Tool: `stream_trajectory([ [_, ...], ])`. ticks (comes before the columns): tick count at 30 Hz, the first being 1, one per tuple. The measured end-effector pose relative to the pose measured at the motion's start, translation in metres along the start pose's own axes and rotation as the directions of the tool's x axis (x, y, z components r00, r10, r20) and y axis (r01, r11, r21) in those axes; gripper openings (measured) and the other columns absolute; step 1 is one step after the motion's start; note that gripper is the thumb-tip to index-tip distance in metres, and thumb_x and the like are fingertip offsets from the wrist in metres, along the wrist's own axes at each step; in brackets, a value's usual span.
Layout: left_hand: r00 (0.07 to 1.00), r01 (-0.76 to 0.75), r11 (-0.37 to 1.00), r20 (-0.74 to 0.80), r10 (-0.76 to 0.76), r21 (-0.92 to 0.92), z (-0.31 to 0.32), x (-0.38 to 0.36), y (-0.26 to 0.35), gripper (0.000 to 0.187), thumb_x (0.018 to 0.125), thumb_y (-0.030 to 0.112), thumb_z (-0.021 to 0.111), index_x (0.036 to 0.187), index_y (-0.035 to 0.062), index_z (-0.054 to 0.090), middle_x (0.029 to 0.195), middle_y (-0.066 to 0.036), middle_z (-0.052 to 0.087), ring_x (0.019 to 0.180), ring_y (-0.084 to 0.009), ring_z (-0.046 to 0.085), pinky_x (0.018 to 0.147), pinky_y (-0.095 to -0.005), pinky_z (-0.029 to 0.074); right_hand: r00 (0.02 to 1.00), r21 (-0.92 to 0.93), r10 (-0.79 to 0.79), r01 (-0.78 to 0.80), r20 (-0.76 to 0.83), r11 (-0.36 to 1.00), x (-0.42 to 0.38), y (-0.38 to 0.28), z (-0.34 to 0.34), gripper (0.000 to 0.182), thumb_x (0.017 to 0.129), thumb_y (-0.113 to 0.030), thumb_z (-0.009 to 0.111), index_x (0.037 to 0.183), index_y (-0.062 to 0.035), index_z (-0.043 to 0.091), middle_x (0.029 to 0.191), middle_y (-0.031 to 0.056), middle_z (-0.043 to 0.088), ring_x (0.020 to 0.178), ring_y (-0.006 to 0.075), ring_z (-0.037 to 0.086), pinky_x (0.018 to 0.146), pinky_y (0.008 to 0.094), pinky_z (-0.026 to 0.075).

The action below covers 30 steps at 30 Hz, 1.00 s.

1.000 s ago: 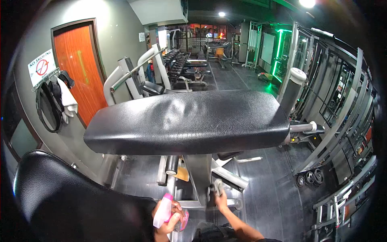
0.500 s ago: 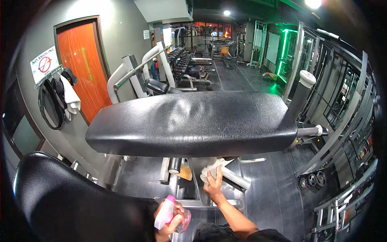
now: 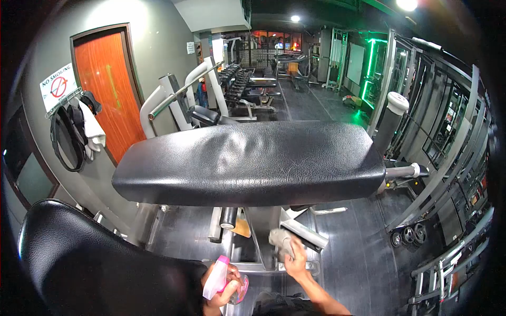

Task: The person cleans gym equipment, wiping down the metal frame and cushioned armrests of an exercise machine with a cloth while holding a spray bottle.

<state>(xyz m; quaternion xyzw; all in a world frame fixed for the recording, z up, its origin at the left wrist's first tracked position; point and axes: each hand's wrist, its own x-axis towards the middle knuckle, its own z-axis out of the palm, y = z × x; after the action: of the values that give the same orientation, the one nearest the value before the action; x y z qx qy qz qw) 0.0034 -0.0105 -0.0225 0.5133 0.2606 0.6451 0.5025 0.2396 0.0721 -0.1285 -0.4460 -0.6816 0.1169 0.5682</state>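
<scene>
My left hand (image 3: 227, 296) is closed around a pink-and-clear spray bottle (image 3: 217, 278), low in the view beside the black backrest (image 3: 95, 258). In my right hand (image 3: 296, 261) is a crumpled light-grey cloth (image 3: 281, 241), the fingers wrapped on it. The cloth overlaps the machine's grey upright post (image 3: 263, 231) in this view, below the padded seat. Above both hands stretches the wide black padded seat (image 3: 247, 163), its leather creased near the middle.
A roller pad (image 3: 228, 217) and a silver frame tube (image 3: 305, 231) stick out under the seat. A handle with a white cap (image 3: 398, 102) rises at right. Weight plates (image 3: 408, 236) stand farther right; a dumbbell rack (image 3: 234, 79) is behind.
My right hand has moved down and slightly right with the cloth, away from the underside of the seat. My left hand stays nearly in place with the spray bottle.
</scene>
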Motion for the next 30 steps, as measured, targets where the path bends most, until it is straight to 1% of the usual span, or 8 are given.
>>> stream_trajectory([
  [3,0.999,0.009,0.999,-0.033,-0.007,0.043,0.002,-0.003,0.000,0.028,0.082,0.001,0.059,0.103,-0.0072,0.043,0.085,-0.017,0.056,0.060,-0.0174,0.061,0.056,-0.0283,0.049,0.944,-0.039,-0.231,0.229,-0.237,0.973,0.068,-0.043,0.000,0.025,0.069,-0.011,0.062,0.084,0.0040,0.049,0.129,0.0337,0.039,0.117,0.0480,0.044,0.096,0.0479,0.038],
  [11,0.995,0.011,1.000,-0.096,-0.009,0.026,0.008,0.001,0.016,0.032,0.081,0.014,0.058,0.107,0.0035,0.043,0.087,-0.009,0.049,0.053,-0.0168,0.049,0.055,-0.0349,0.044,0.873,-0.356,-0.458,0.380,-0.168,0.854,0.062,0.008,0.076,0.059,0.051,-0.002,0.066,0.109,-0.0105,0.061,0.134,0.0322,0.032,0.122,0.0503,0.036,0.098,0.0537,0.037],
  [18,0.980,-0.022,0.999,-0.198,0.017,-0.025,0.015,0.012,0.023,0.032,0.079,0.022,0.057,0.104,0.0064,0.042,0.084,-0.006,0.046,0.046,-0.0149,0.044,0.049,-0.0345,0.041,0.992,-0.182,0.020,0.003,0.125,0.983,-0.043,0.061,0.051,0.057,0.060,0.005,0.061,0.116,-0.0082,0.058,0.137,0.0325,0.030,0.120,0.0453,0.042,0.098,0.0415,0.039],
  [20,0.985,-0.041,0.995,-0.171,0.025,-0.089,0.007,0.007,0.017,0.033,0.079,0.019,0.059,0.105,0.0067,0.043,0.086,-0.008,0.047,0.049,-0.0177,0.046,0.051,-0.0364,0.042,0.853,-0.064,0.371,-0.375,0.367,0.925,-0.069,0.074,0.031,0.053,0.071,0.003,0.055,0.122,-0.0059,0.055,0.135,0.0272,0.040,0.116,0.0369,0.051,0.098,0.0364,0.039],
  [21,0.990,-0.058,0.987,-0.137,0.037,-0.149,0.006,0.003,0.013,0.034,0.079,0.017,0.060,0.107,0.0070,0.043,0.089,-0.010,0.048,0.052,-0.0205,0.049,0.054,-0.0383,0.043,0.851,-0.064,0.368,-0.373,0.375,0.926,-0.081,0.086,0.022,0.053,0.071,0.003,0.055,0.122,-0.0059,0.055,0.135,0.0272,0.040,0.116,0.0369,0.051,0.098,0.0364,0.039],
  [23,0.991,-0.058,0.979,-0.127,0.033,-0.196,0.011,0.004,0.017,0.032,0.078,0.016,0.058,0.105,0.0060,0.043,0.087,-0.010,0.048,0.053,-0.0205,0.048,0.056,-0.0384,0.043,0.684,0.175,0.630,-0.717,0.369,0.675,-0.095,0.109,0.017,0.045,0.080,-0.003,0.052,0.126,-0.0027,0.052,0.129,0.0192,0.050,0.108,0.0282,0.058,0.095,0.0318,0.041],
  [25,0.990,-0.071,0.985,-0.133,0.050,-0.155,0.012,0.003,0.012,0.032,0.077,0.015,0.057,0.104,0.0049,0.043,0.087,-0.010,0.048,0.053,-0.0203,0.048,0.056,-0.0384,0.043,0.680,0.222,0.641,-0.728,0.357,0.649,-0.066,0.091,0.003,0.043,0.083,-0.007,0.054,0.124,0.0035,0.050,0.124,0.0164,0.054,0.107,0.0244,0.056,0.093,0.0307,0.041],
  [30,0.987,-0.085,0.995,-0.143,0.076,-0.061,0.010,0.005,0.012,0.035,0.075,0.015,0.056,0.106,0.0030,0.044,0.085,-0.012,0.048,0.048,-0.0189,0.047,0.052,-0.0378,0.043,0.954,0.311,0.272,-0.222,-0.129,0.924,0.025,0.026,0.000,0.053,0.084,-0.018,0.059,0.126,0.0090,0.041,0.126,0.0263,0.047,0.118,0.0348,0.046,0.099,0.0410,0.034],
])
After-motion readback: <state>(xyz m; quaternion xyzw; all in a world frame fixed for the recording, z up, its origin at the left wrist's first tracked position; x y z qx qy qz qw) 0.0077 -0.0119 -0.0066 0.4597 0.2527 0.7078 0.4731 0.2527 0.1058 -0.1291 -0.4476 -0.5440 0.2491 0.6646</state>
